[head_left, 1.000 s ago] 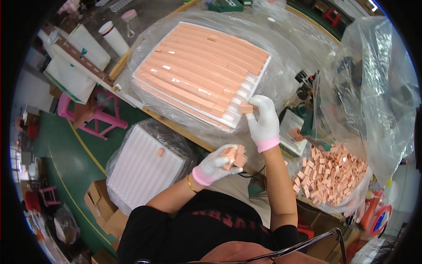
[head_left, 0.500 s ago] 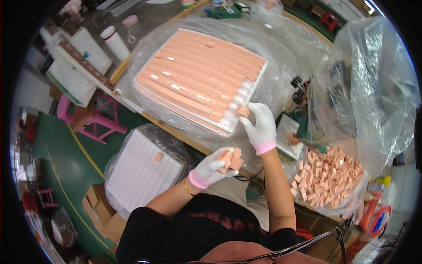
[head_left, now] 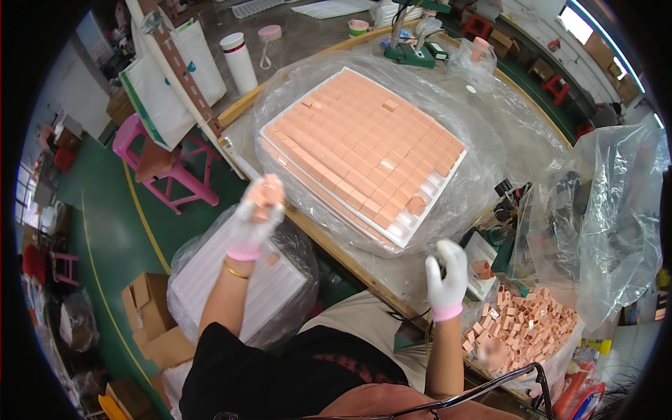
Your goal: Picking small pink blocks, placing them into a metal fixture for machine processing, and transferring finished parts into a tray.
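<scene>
White gloves with pink cuffs cover both hands. My left hand [head_left: 257,213], slightly blurred, is closed around a few small peach-coloured blocks [head_left: 267,190], left of the table's near edge. Beside it on the table, a white tray [head_left: 404,241] holds rows of matching blocks [head_left: 364,140]. A tilted block [head_left: 416,204] sits among the bare slots at the tray's right side. My right hand [head_left: 446,276] is off the tray's near right corner, thumb and fingers apart, with nothing visible between them. Near it lies a heap of loose blocks [head_left: 525,322], with a blurred pinkish shape [head_left: 493,352] over it.
A second white tray [head_left: 231,280] in clear plastic is at the lower left, near cardboard boxes [head_left: 150,301]. A pink stool [head_left: 171,168] stands on the green floor. Clear plastic sheeting [head_left: 595,217] hangs at right. A white bottle [head_left: 239,63] stands at the far left.
The whole view has shifted. My left hand has swung left and up with its blocks. My right hand has drawn back from the tray, and the block it pinched is no longer in its fingers.
</scene>
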Tool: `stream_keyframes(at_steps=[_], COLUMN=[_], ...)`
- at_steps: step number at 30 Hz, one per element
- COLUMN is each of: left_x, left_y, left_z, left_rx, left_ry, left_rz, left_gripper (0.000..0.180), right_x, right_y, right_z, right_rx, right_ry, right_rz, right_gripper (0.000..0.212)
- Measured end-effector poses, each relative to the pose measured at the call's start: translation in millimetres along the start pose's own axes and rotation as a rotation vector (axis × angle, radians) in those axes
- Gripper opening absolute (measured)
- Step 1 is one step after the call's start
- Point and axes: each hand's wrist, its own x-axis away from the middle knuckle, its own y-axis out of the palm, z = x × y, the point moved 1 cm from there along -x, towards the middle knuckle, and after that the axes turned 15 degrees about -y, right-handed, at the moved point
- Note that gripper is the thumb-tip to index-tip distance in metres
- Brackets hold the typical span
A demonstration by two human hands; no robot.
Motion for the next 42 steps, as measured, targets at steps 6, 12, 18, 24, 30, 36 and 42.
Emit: stream_keyframes(at_steps=[6,12,18,24,30,36,42], left_x=[-46.6,-109.4,-152.6,-189.9,-239.3,-231.1,-273.1], left_y=[-79.2,-134.1,-136.1,-127.7,-184.3,-180.0,-280.8], left_z=[78.3,126.1,153.2,200.3,236.8,263.1,289.8], left_rx=[0.006,0.080,-0.142,-1.004,-1.739,-2.804,-1.924], left_ry=[0.216,0.252,0.399,0.674,1.003,0.154,0.442], left_rz=[0.151,0.224,0.373,0.908,1.467,1.424,1.392], left_gripper=[0.040,0.028,0.031,0.048,0.031,0.022,0.041], right_x=[50.6,76.5,81.2,78.3,76.5,55.6,58.3], right_y=[19.0,35.1,44.0,46.5,47.1,42.3,38.8], right_z=[-20.3,-22.0,-25.5,-25.2,-22.0,-26.5,-19.4], right_rx=[-0.020,0.160,0.229,0.228,0.250,0.261,0.237], right_ry=[0.052,-0.021,-0.038,-0.047,0.008,0.078,0.062], right_rz=[-0.170,-0.266,-0.324,-0.354,-0.345,-0.379,-0.388], right_gripper=[0.028,0.030,0.028,0.027,0.025,0.024,0.025])
